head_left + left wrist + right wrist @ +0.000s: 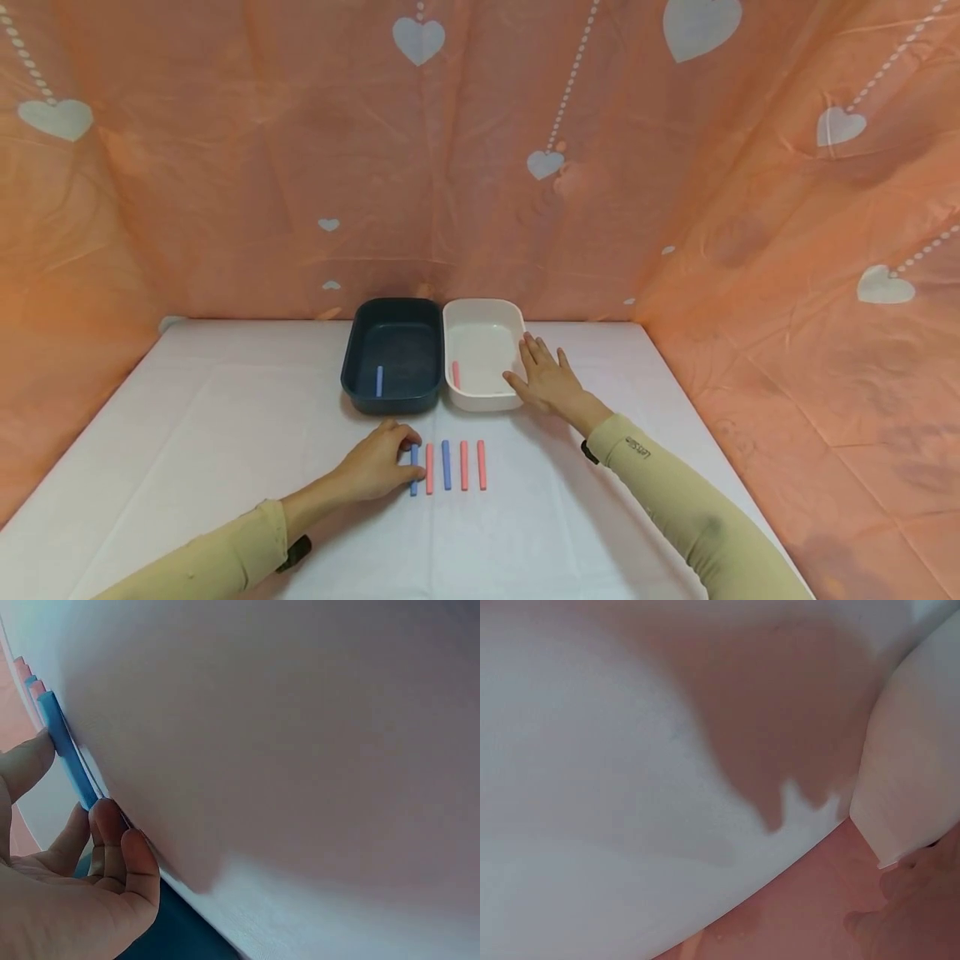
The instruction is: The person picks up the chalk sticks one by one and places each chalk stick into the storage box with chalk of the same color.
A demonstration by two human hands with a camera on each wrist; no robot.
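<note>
My left hand (377,462) is at the leftmost stick of a row, a blue chalk stick (66,750). Thumb and fingers pinch this stick, which lies on or very near the cloth. To its right lie a pink chalk stick (430,469), another blue chalk stick (446,465) and two more pink ones. My right hand (553,385) rests with straight, spread fingers at the right rim of the white tray (484,402). A pink stick (456,374) lies inside that tray. Inside the dark blue tray (393,406) lies one blue stick (379,381).
The two trays stand side by side at the back of a table with a white cloth (240,400). Behind and beside the table hangs an orange curtain (465,208) with white hearts. The right wrist view mostly shows the cloth and the hand's shadow.
</note>
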